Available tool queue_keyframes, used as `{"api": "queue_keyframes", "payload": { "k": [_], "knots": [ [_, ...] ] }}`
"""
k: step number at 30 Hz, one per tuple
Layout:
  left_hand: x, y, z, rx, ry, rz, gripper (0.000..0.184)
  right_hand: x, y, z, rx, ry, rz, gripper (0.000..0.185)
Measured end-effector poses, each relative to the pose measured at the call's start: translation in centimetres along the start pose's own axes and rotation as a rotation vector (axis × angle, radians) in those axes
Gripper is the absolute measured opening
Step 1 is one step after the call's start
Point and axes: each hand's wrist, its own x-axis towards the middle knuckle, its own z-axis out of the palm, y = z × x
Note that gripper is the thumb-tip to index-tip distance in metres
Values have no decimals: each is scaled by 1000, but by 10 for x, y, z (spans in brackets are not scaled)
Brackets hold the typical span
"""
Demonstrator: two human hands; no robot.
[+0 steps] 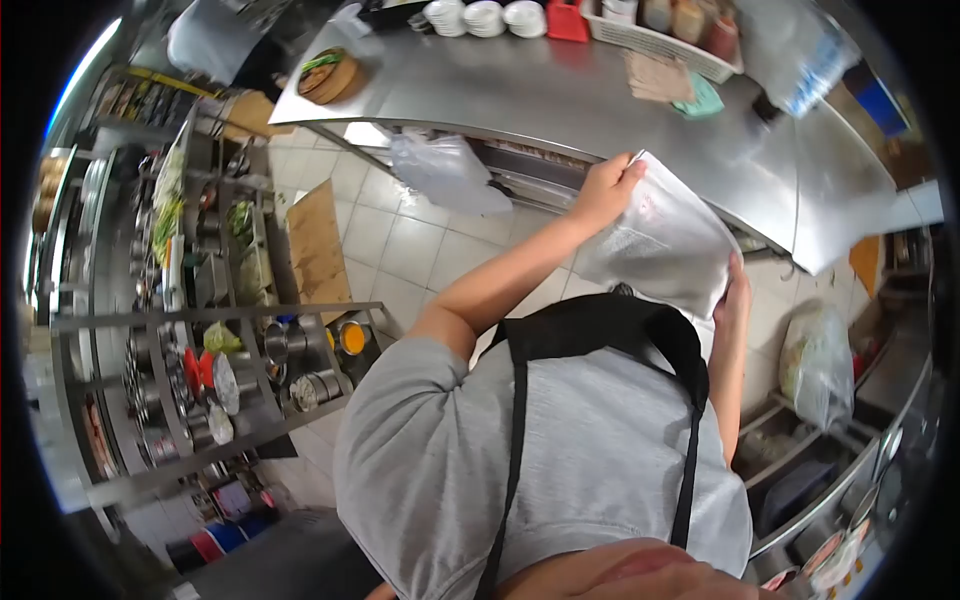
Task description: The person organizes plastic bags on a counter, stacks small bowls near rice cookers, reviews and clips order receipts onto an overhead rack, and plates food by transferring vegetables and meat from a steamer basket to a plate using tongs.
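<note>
Stretched between my two hands is a silvery-white, sheet-like bag (670, 235) with faint reddish marks near its upper corner. My left hand (606, 192) grips that corner, its fingers closed and thumb on top, beside the front edge of the steel counter (460, 75). Lower and to the right, my right hand (735, 292) is closed on the bag's opposite edge; part of its fingers is hidden. The bag hangs tilted in front of my black apron (600, 325), over the counter's near edge.
On the counter are a round wooden container (333, 80) with greens, stacked white bowls (484, 18), a red box (567, 20), a white basket (665, 48) of bottles, and cloths (657, 76). Metal shelving (215, 310) stands left. A filled plastic bag (818, 365) sits right.
</note>
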Motion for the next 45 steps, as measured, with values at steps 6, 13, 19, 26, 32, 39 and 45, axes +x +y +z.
{"api": "queue_keyframes", "payload": {
  "k": [6, 13, 19, 26, 32, 39, 45],
  "knots": [
    [-56, -13, 63, -327, -419, -232, 27, -4, 26, 16, 496, -316, 71, 33],
    [-25, -19, 76, -132, -634, -144, 24, -37, 27, 24, 294, -303, -248, 34],
    [-17, 25, 106, -191, -1006, 145, 35, -2, 68, -33, -1623, -51, -852, 42],
    [-22, -48, 89, -694, -852, -341, 28, 126, 53, -75, -1647, -242, -818, 46],
    [9, -171, 111, -569, -256, -790, 34, 142, -8, -15, -2098, -35, -668, 49],
    [54, -273, 236, -703, -145, -1071, 25, 201, 7, -25, -1820, -85, -675, 51],
    [57, -308, 250, -512, -165, -1150, 24, 134, 4, -12, -1680, -293, -504, 35]
  ]
}}
